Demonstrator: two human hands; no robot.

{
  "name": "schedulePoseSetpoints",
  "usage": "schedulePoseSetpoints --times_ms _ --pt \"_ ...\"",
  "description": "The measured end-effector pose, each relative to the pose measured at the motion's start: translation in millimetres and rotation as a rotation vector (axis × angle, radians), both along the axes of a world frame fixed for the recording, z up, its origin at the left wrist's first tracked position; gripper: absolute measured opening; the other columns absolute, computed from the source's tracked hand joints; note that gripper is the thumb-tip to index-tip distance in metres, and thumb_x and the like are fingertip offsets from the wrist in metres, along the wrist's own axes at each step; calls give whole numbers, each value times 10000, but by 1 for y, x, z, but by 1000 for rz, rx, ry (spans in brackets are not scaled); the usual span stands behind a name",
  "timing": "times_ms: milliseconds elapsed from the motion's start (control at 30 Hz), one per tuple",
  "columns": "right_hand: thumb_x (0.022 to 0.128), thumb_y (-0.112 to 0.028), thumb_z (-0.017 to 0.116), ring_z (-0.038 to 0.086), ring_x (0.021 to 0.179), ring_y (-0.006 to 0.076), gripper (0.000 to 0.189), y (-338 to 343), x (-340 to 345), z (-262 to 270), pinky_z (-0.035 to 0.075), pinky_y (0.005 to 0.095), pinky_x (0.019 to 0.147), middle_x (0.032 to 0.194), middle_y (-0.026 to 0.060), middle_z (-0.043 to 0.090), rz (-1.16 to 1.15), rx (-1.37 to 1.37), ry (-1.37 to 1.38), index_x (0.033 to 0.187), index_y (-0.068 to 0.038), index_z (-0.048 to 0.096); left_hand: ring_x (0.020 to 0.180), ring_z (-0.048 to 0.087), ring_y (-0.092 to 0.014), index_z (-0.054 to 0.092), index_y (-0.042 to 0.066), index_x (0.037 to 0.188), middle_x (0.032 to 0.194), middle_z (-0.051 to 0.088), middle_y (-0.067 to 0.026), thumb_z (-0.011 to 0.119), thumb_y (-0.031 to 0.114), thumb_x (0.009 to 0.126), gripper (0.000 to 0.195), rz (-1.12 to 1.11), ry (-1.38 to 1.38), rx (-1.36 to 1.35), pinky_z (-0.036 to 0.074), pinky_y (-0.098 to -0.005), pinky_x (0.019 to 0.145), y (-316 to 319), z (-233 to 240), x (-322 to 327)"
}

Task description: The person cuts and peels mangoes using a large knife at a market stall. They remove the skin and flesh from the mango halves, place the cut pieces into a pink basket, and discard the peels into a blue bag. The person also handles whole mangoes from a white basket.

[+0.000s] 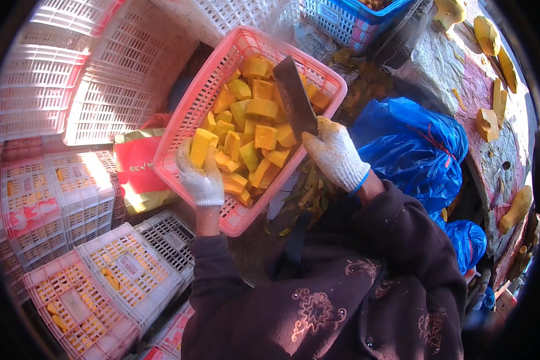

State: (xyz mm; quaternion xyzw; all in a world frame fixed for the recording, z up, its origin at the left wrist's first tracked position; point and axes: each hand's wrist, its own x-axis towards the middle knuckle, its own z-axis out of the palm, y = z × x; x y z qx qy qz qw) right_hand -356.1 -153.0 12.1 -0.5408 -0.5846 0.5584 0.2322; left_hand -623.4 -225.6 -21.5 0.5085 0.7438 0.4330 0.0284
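Note:
A pink plastic basket (175, 119) full of peeled, cut pumpkin chunks (261, 108) stands before me. My left hand (200, 180), in a white knitted glove, grips one yellow pumpkin chunk (203, 146) just inside the basket's left side. In a matching glove with a blue cuff, my right hand (337, 150) holds a cleaver (294, 96). The broad dark blade reaches over the heaped chunks, apart from the piece in my left hand. My right fingers hide the cleaver's handle.
Stacked plastic crates (117, 265) with yellow pieces inside line the left. Blue plastic bags (409, 148) lie to the right, beside a covered work surface (477, 85) bearing peeled pumpkins (517, 209). A blue basket (333, 22) stands at the back. Peelings (315, 189) litter the ground.

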Motion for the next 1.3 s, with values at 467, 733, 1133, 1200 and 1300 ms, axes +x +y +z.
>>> schedulePoseSetpoints --times_ms 467,733,1133,1200,1300 --pt "931 -131 597 567 603 89 247 -7 22 34 458 290 504 747 26 627 -288 -83 351 1109 37 629 1043 631 -359 691 84 1127 1096 676 -191 568 92 767 380 -557 201 -963 493 -424 952 -100 -117 -48" --pt "962 -123 625 555 798 69 316 -39 96 82 504 259 688 956 36 670 -478 -29 827 1236 31 592 976 684 -322 697 -12 1039 1035 707 -178 594 -32 858 210 -704 219 -281 538 -380 884 60 -29 75" --pt "997 -181 603 531 540 60 286 -96 245 62 434 220 472 694 -7 586 -1377 448 949 1249 -52 562 1320 482 -393 467 16 1417 1364 549 -240 613 160 899 557 -1518 738 124 352 -452 1123 232 32 548" --pt "1000 -207 601 518 533 56 316 -98 258 51 428 223 458 681 -14 565 -1388 409 1008 1272 -56 545 1432 316 -444 290 32 1530 1499 408 -251 546 228 947 667 -1474 860 69 290 -460 1177 233 -2 615" --pt "1002 -237 601 505 534 51 315 -102 272 39 417 217 457 679 -22 557 -1448 417 974 1255 -55 556 1168 575 -403 433 -6 1440 1292 580 -287 538 243 952 558 -1645 703 -492 480 -461 964 252 -33 625"
